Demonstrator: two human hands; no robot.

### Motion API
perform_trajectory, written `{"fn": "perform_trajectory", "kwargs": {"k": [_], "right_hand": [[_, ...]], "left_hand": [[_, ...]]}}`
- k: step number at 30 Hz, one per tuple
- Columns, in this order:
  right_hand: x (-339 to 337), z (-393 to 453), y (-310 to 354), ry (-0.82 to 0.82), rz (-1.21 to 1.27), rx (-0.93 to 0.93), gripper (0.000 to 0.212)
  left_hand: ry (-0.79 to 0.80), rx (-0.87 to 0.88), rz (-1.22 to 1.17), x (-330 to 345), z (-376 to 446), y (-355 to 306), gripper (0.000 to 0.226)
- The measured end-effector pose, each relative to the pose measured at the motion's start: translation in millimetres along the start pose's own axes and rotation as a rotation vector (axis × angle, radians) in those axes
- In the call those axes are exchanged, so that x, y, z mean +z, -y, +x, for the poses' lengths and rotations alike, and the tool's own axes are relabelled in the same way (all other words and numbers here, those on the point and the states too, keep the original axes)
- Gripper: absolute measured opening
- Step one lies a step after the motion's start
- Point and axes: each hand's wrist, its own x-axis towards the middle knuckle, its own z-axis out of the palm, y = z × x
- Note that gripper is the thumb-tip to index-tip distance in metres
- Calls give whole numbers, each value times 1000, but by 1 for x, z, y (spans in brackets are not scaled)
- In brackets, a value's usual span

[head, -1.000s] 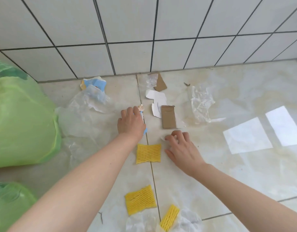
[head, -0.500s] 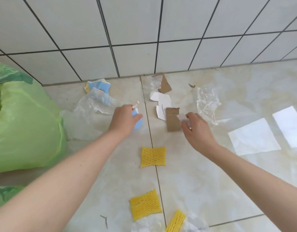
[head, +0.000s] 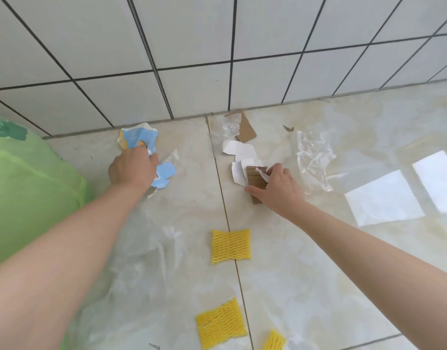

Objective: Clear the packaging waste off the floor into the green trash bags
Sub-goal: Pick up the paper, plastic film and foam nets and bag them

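My left hand (head: 132,168) grips a torn blue wrapper scrap (head: 164,174) and reaches onto a second blue and white wrapper (head: 137,135) lying near the wall. My right hand (head: 277,188) pinches a small white scrap and closes on a brown cardboard piece (head: 254,176) lying on the floor. White paper scraps (head: 238,149) lie just beyond it. A full green trash bag (head: 28,185) stands at the far left. Clear plastic film (head: 146,248) spreads on the floor under my left forearm.
Another cardboard piece (head: 246,128) with crumpled film lies at the wall. Clear plastic (head: 314,157) sits right of my right hand. Three yellow foam nets (head: 231,246) (head: 221,323) (head: 274,341) lie near me. A white tiled wall (head: 217,46) bounds the far side.
My left hand moved away and left with the blue scrap toward the wrapper by the wall. My right hand moved from the floor near the yellow net up onto the brown cardboard.
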Motion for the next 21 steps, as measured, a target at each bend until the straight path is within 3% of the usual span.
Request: {"fn": "perform_trajectory", "kwargs": {"k": [5, 10, 15, 21], "right_hand": [[5, -4, 4, -6, -14, -14, 65], [2, -11, 1, 43, 19, -24, 63], [-4, -24, -5, 44, -26, -97, 34], [-4, -38, -10, -31, -282, -313, 34]], "left_hand": [[-76, -62, -44, -5, 7, 0, 36], [20, -214, -389, -6, 39, -3, 43], [28, -427, -674, -8, 58, 8, 46], [102, -477, -610, 8, 70, 24, 48]]}}
